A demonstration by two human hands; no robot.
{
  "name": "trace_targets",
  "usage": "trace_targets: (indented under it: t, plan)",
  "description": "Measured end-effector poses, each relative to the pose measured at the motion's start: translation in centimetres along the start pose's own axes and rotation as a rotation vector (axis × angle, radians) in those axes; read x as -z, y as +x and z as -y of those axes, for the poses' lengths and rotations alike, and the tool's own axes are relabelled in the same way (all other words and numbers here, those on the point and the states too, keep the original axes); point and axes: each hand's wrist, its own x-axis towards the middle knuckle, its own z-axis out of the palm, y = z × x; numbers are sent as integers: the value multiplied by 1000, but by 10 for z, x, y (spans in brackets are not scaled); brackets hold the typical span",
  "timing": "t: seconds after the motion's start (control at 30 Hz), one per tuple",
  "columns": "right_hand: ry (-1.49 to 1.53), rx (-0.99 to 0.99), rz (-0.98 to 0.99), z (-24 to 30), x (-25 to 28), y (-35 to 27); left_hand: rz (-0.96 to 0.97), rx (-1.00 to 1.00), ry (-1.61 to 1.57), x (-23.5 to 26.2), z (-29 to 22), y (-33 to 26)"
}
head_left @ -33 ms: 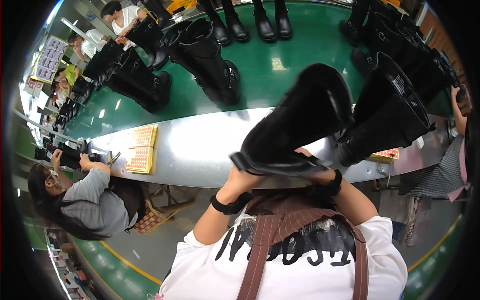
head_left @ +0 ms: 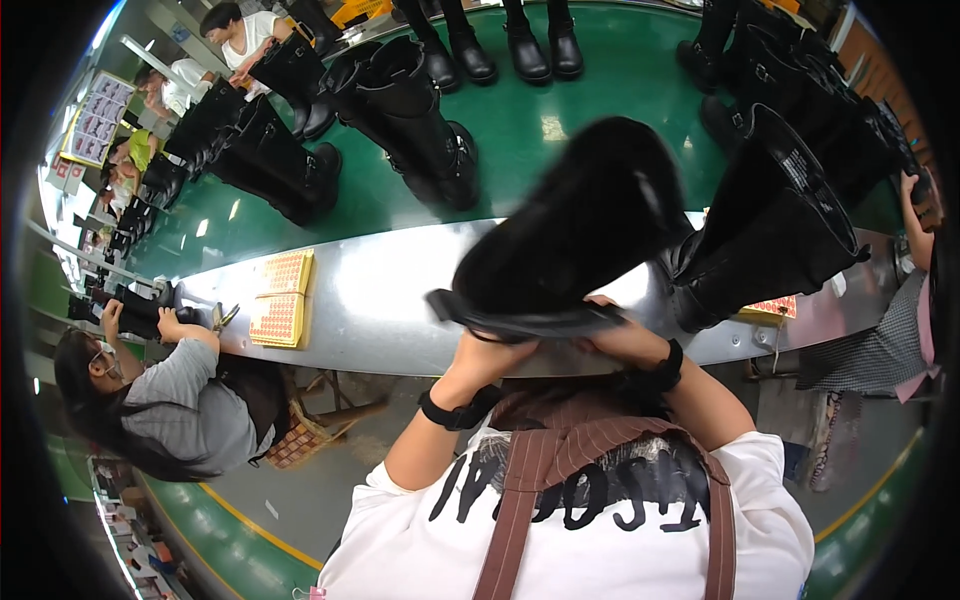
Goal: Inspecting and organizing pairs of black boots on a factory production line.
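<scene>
A tall black boot [head_left: 575,225] is tilted in front of me, its shaft leaning up and to the right and blurred by motion. From below, my left hand [head_left: 492,355] is closed on the foot end near the sole. My right hand [head_left: 630,340] grips the same sole edge farther right. The boot hides most of the fingers of both hands. Just right of it, another tall black boot [head_left: 765,230] leans on the metal ledge, its open top showing a pale printed patch inside.
A metal ledge [head_left: 390,330] runs along the green table [head_left: 560,120]. Yellow sheets with red labels [head_left: 281,300] lie on the left. Several black boots [head_left: 420,125] stand across the table. A co-worker in grey [head_left: 200,400] sits left; another person's arm [head_left: 915,225] shows at right.
The held boot has shifted left and slightly up at its shaft, its toe end swinging left. My hands have moved only slightly with it.
</scene>
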Motion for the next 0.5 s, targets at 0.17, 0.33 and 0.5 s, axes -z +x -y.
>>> trace_targets:
  t: [0.17, 0.33, 0.5]
  plan:
    - [36, 41, 27, -7, 2, 3, -89, 50, -208, 3, -8, 0]
    - [171, 147, -80, 41, -14, -14, -83, 107, -530, -5, 5, 5]
    - [153, 436, 4, 133, -10, -71, -116, -133, 5, -17, 39, 2]
